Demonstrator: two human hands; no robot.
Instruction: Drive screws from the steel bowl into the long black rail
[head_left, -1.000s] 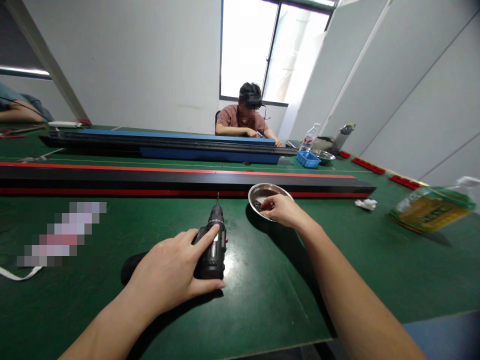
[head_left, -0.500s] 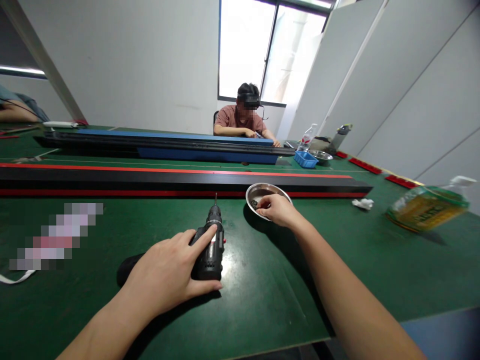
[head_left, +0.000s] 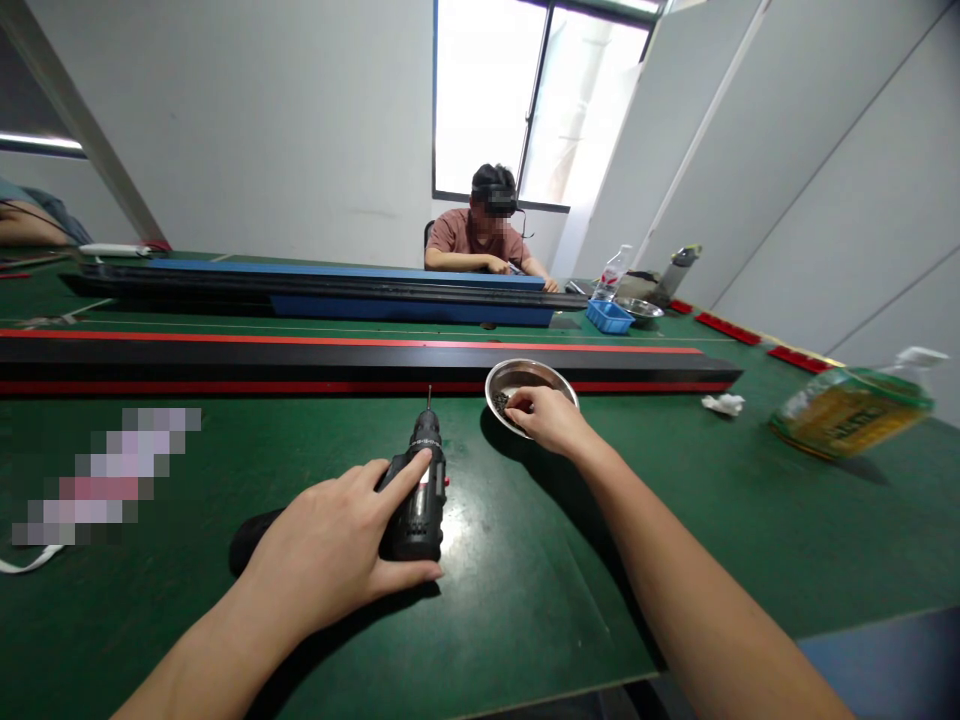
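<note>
A black cordless drill (head_left: 424,500) lies on its side on the green table, its thin bit pointing at the long black bar with red edges (head_left: 360,362). My left hand (head_left: 341,530) is wrapped over the drill's body, index finger along the top and thumb near its rear end. Inside a shiny metal bowl (head_left: 568,381), the fingertips of my right hand (head_left: 546,418) are pinched together among small dark metal pieces (head_left: 501,400), too small to name. Whatever sits between those fingertips is hidden. The bowl stands close against the near side of the bar.
Farther back lies a long blue and black bar (head_left: 337,290). Beyond it sits a co-worker (head_left: 480,240), near a blue basket (head_left: 609,317) and a water bottle (head_left: 613,272). At right are crumpled tissue (head_left: 724,404) and a yellow-filled jug (head_left: 847,415). A blurred-out item (head_left: 112,475) lies left.
The bowl has shifted slightly left and up in view, along with my right hand, whose fingers still work inside it. My left hand stays on the drill. The whole view has drifted a little.
</note>
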